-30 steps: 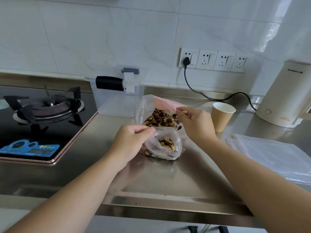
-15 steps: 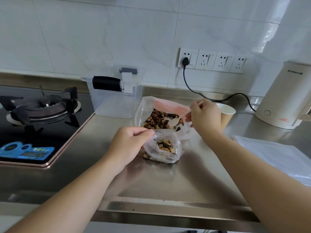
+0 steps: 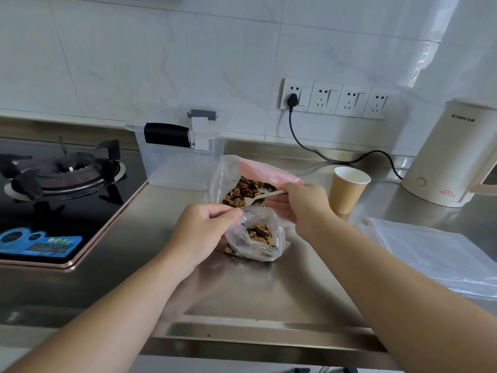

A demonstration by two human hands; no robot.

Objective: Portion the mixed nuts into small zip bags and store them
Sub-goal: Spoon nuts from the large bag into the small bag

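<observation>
Now small zip bag (image 3: 258, 239) between hands, left hand (image 3: 200, 234) pinching.

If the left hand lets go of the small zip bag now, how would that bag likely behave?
The small zip bag is thin, crumpled film, so its mouth, pinched open by the left hand, would probably sag shut. The nuts pooled at its bottom should weigh it down, so it likely slumps rather than slides. Lifted by one edge, it would probably hang limp.

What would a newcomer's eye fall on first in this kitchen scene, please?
At the centre of the steel counter, the left hand pinches open a small clear zip bag of nuts. Just behind it, the right hand holds a pale plastic spoon over a larger pink-backed bag of mixed nuts.
</observation>
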